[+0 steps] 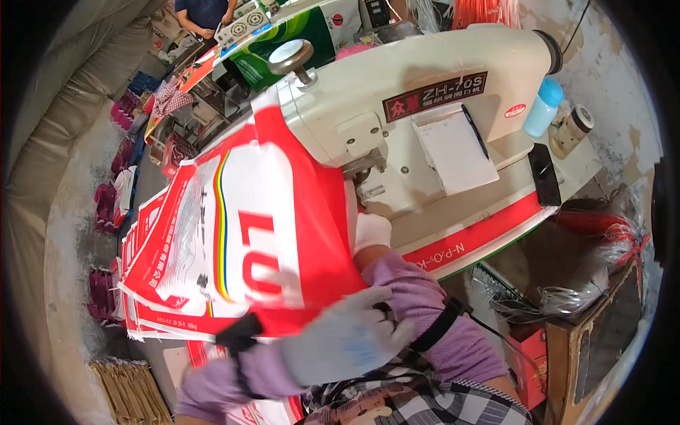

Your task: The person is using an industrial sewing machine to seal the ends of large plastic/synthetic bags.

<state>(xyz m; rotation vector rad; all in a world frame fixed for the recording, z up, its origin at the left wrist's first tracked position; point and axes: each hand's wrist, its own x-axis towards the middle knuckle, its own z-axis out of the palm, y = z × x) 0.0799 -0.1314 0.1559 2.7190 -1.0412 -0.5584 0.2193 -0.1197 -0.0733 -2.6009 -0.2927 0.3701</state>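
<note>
A red and white woven bag (262, 212) with a rainbow stripe hangs at the sewing head (358, 159) of a cream industrial sewing machine (333, 106). My right hand (372, 232), in a white glove, is closed at the bag's right edge just below the sewing head. The bag partly hides its fingers. My left hand (350, 336), in a pale glove, crosses in front of the bag's lower edge, close to my right forearm (418, 290). It is blurred, its fingers look apart, and I see nothing in it.
More printed bags (159, 319) lie stacked at the left. A notepad (457, 152) with a pen, a dark phone (543, 177), a blue bottle (544, 106) and a jar (572, 131) stand on the machine bed. Loose strands (588, 283) hang over a wooden box (602, 340). A person (205, 18) is at the far left.
</note>
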